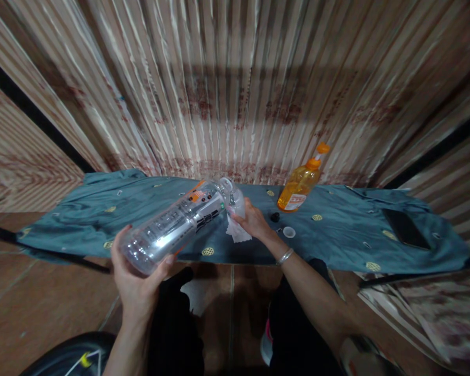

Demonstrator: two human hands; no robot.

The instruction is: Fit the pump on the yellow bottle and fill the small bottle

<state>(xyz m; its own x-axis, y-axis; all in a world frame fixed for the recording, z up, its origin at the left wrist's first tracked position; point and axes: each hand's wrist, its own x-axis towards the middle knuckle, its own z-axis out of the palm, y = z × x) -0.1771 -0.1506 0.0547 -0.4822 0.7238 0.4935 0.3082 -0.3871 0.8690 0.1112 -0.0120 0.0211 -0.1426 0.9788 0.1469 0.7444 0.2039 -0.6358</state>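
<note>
A large clear plastic bottle (172, 224) with an orange, white and black label lies tilted across the view, its neck up and to the right. My left hand (139, 271) is closed around the bottle's base. Close by the neck, my right hand (254, 222) grips a crumpled white tissue (238, 231). The tissue is at the bottle's neck, and whether it presses on the plastic is hard to see. Right of that hand, a small black cap (274, 216) and a whitish round lid (289, 232) lie on the blue-green cloth (250, 253).
An orange pump bottle (295, 190), partly filled, stands toward the back right of the cloth-covered table. A dark phone (406, 228) lies at the right end. Pleated patterned curtains (227, 104) hang behind. Below left is a black wheel-like rim (82, 347).
</note>
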